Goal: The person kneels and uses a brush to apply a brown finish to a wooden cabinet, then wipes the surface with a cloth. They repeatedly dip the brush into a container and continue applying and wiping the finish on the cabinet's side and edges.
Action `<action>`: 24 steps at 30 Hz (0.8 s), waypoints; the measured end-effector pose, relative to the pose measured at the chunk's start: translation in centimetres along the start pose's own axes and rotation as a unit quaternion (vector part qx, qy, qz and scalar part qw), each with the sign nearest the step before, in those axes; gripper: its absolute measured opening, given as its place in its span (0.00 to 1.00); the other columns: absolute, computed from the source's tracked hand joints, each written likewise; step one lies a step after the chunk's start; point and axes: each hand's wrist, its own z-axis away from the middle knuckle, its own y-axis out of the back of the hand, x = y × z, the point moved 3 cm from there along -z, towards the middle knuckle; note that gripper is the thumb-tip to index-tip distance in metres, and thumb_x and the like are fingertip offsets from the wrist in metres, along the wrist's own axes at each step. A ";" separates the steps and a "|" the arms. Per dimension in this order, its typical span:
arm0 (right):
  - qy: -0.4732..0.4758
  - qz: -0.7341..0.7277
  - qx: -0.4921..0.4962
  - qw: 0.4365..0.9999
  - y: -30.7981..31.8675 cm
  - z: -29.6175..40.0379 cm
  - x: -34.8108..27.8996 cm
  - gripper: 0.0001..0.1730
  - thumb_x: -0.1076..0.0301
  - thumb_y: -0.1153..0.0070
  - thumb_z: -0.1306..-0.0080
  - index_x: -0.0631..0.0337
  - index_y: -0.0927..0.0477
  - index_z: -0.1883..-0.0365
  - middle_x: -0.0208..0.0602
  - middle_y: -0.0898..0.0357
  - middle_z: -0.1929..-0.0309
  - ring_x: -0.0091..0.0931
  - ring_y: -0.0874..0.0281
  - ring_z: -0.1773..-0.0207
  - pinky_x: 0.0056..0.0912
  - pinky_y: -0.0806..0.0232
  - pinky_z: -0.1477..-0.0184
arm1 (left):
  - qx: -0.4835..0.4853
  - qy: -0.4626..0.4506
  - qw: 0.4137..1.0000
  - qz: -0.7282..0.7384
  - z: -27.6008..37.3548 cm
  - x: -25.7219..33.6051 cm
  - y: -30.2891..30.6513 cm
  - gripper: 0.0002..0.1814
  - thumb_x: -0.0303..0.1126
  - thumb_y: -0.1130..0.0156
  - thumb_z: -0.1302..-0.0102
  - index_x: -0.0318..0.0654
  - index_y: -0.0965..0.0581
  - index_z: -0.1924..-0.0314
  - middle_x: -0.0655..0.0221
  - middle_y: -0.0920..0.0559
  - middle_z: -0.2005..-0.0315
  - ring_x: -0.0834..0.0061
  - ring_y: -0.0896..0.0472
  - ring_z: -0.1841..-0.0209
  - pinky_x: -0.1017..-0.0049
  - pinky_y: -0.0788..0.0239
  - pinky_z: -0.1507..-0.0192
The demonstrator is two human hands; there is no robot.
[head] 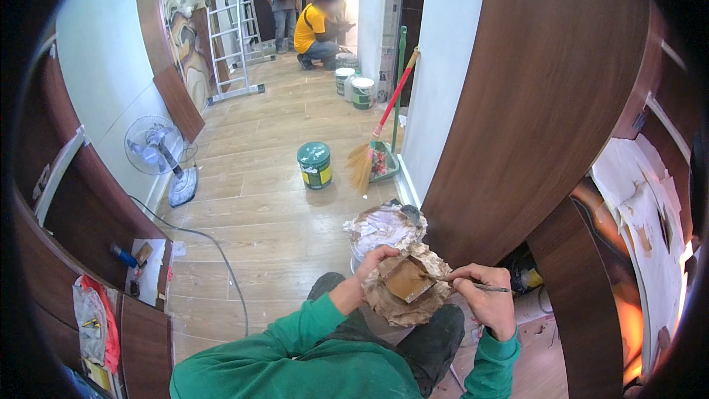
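Note:
My left hand [370, 270] grips the left edge of a crumpled, brown-stained cloth [396, 310], with a square palette of brown paste or paint [409, 280] resting on it above my lap. Between the thumb and fingers of my right hand [487, 293] is a thin-handled brush [476, 285]; its tip touches the brown surface, and the tip's exact shape is hard to make out. Just beyond my left hand, a bucket is topped with a crumpled white, stained cloth [382, 230].
A green lidded bucket [314, 166], a straw broom [363, 163] and a dustpan [385, 163] stand ahead. Left are a fan [158, 147] and a cable [221, 255] across the floor. A ladder [230, 27], more buckets [363, 93] and two people [314, 27] are farther off.

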 end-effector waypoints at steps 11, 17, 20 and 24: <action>-0.015 -0.053 -0.002 0.998 -0.2 0.0 1.0 0.11 0.70 0.42 0.41 0.67 0.15 0.63 0.42 0.15 0.73 0.24 0.17 0.69 0.27 0.28 0.64 | -0.056 0.025 0.998 0.010 0.2 0.0 -0.6 0.27 0.40 0.53 0.33 0.28 0.29 0.40 0.50 0.21 0.44 0.54 0.21 0.44 0.57 0.34 0.36; -0.004 -0.033 -0.019 0.999 -0.4 0.0 0.9 0.11 0.73 0.44 0.40 0.69 0.15 0.63 0.40 0.15 0.71 0.23 0.17 0.68 0.25 0.27 0.63 | -0.099 0.047 0.994 0.025 0.2 0.3 -0.2 0.28 0.40 0.53 0.33 0.27 0.29 0.39 0.49 0.22 0.44 0.53 0.21 0.43 0.56 0.35 0.35; -0.006 -0.071 -0.015 0.997 -0.4 0.1 0.9 0.11 0.78 0.47 0.40 0.74 0.17 0.62 0.38 0.15 0.71 0.22 0.17 0.66 0.24 0.26 0.61 | -0.154 0.070 0.984 0.060 0.9 0.0 -1.9 0.28 0.39 0.54 0.33 0.28 0.29 0.39 0.49 0.22 0.44 0.53 0.22 0.43 0.55 0.34 0.36; 0.005 -0.036 -0.031 0.999 -0.8 0.2 0.8 0.11 0.78 0.48 0.40 0.75 0.17 0.62 0.40 0.15 0.70 0.23 0.17 0.66 0.25 0.25 0.61 | -0.094 0.046 0.994 0.043 0.2 0.0 -0.5 0.28 0.40 0.53 0.33 0.28 0.30 0.39 0.48 0.22 0.44 0.52 0.22 0.43 0.54 0.35 0.35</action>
